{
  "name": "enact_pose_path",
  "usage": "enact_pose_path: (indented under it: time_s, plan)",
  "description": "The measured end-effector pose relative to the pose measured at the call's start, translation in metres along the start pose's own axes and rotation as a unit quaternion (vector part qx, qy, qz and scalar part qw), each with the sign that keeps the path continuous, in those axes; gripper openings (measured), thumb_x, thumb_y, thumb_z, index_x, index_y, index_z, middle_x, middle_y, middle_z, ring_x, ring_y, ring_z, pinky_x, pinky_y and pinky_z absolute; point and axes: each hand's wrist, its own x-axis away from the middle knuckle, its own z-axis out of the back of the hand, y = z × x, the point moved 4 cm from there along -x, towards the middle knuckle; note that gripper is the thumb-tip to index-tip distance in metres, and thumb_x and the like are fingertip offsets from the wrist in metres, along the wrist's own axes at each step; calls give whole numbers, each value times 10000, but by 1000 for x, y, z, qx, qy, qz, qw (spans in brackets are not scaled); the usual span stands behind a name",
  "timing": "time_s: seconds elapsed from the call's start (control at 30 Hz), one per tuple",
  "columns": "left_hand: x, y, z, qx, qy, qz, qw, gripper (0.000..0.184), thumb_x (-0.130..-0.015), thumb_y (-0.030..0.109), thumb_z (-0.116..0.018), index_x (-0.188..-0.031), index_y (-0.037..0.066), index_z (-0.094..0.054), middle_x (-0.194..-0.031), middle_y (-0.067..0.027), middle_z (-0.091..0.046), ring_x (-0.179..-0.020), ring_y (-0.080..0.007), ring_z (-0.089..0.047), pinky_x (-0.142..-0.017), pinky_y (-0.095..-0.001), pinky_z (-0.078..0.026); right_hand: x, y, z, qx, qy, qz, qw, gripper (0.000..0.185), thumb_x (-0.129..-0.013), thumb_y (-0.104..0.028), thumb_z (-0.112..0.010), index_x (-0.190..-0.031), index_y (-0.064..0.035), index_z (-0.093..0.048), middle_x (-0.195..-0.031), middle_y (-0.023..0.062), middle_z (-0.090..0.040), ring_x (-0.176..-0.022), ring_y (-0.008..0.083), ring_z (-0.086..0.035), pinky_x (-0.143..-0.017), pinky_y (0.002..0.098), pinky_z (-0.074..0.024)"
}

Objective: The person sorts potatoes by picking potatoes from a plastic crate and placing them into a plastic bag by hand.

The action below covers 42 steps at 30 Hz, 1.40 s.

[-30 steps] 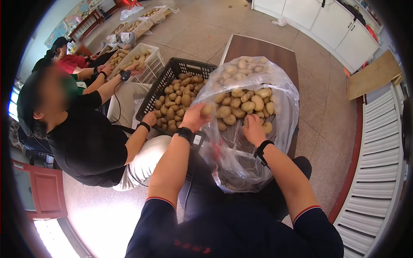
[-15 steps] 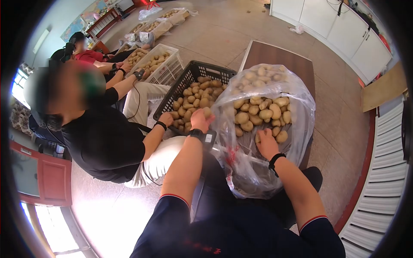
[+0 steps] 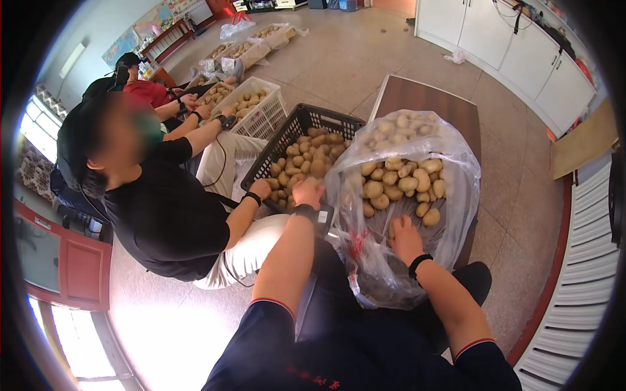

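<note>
My left hand (image 3: 308, 192) is at the near edge of a black plastic crate (image 3: 303, 112), its fingers loosely spread beside the potatoes (image 3: 306, 156) inside; I make out no potato in its grip. My right hand (image 3: 407, 240) is inside the mouth of a clear plastic bag (image 3: 466, 189), fingers curled round a potato (image 3: 392, 229), partly hidden by them. Beyond those fingers lie several loose potatoes (image 3: 404, 181) in the bag. More potatoes show blurred through the plastic at its far end.
A person in a black shirt (image 3: 163, 215) sits close on my left, one hand (image 3: 260, 189) at the same crate. Behind it stands a white crate (image 3: 267, 111) of potatoes, with another person beside it. The bag rests on a brown board (image 3: 424, 98). White cabinets (image 3: 482, 39) line the far right.
The view has shifted slightly, so the scene sits lower. The potato seen at my left fingertips no longer shows there. My right hand has drawn slightly nearer to me with its potato.
</note>
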Motion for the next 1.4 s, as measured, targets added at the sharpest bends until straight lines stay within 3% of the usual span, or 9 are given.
enact_pose_path:
  time_s: [0.1, 0.27, 0.37, 0.67, 0.73, 0.77, 0.93, 1.3, 1.4]
  plan:
    - [-82, -43, 50, -383, -34, -207, 900, 253, -848, 271, -672, -928, 33, -639, -837, -100, -659, -836, -252, -610, -704, -349, -512, 3, -1, 0, -6, -21, -6, 1000, 587, -711, -132, -738, -1233, -122, -469, -1329, 183, -399, -1070, 432, -531, -863, 473, -498]
    - [-110, -62, 67, -188, -82, -81, 975, 199, -850, 238, -617, -909, 50, -586, -858, -134, -610, -784, -302, -637, -659, -414, -541, 8, 5, -10, -19, -24, -4, 1000, 534, -721, -92, -689, -1211, -124, -481, -1330, 171, -408, -1062, 444, -532, -868, 489, -491]
    - [3, -5, -13, -13, 63, 46, 997, 221, -894, 148, -490, -1078, 29, -527, -969, -135, -559, -753, -294, -606, -591, -417, -555, 10, 10, -18, -13, -21, -8, 1000, 507, -711, -59, -655, -1185, -117, -485, -1311, 172, -422, -1057, 457, -528, -881, 501, -481]
    - [59, 11, -67, -79, -35, 74, 994, 306, -898, 171, -514, -1157, 9, -499, -1070, -128, -527, -772, -275, -597, -623, -400, -553, 1, 39, -36, -210, 54, -6, 976, 471, -733, -75, -634, -1178, -114, -482, -1200, 140, -507, -1032, 366, -557, -855, 434, -483]
    - [67, 9, -77, -77, -112, 116, 984, 328, -925, 205, -545, -1177, 16, -455, -1065, -128, -530, -816, -284, -594, -667, -398, -538, 0, 52, -46, -538, -39, -221, 813, 550, -697, -18, -592, -1225, -116, -472, -1045, 127, -566, -861, 268, -580, -738, 379, -481]
    - [68, 9, -77, -78, -110, 116, 984, 328, -925, 205, -545, -1177, 16, -455, -1065, -128, -530, -816, -284, -594, -667, -398, -538, 1, 53, -40, -538, -42, -221, 812, 550, -697, -18, -592, -1225, -116, -472, -1045, 127, -566, -861, 268, -580, -738, 379, -481]
    - [79, 3, -93, -143, -202, 164, 955, 328, -916, 237, -566, -1151, 24, -485, -1034, -123, -575, -820, -279, -624, -702, -397, -536, 3, 39, -16, -837, -118, -203, 493, 441, -842, -180, -544, -1276, -159, -467, -1106, 41, -555, -971, 197, -555, -791, 392, -487]
    - [122, -1, -123, -239, -298, 207, 901, 396, -891, 299, -620, -1169, 33, -530, -1087, -128, -581, -932, -284, -624, -765, -410, -538, -30, -19, 28, -793, -135, -113, 584, 392, -955, -293, -550, -1260, -49, -510, -1073, 76, -620, -826, 183, -618, -692, 294, -514]
    - [129, -5, -126, -237, -348, 211, 882, 414, -901, 314, -613, -1174, 14, -530, -1102, -134, -590, -942, -279, -628, -751, -422, -554, -35, -31, 38, -657, -83, -134, 737, 361, -932, -387, -589, -1067, -52, -600, -902, 34, -648, -653, 119, -600, -563, 255, -470]
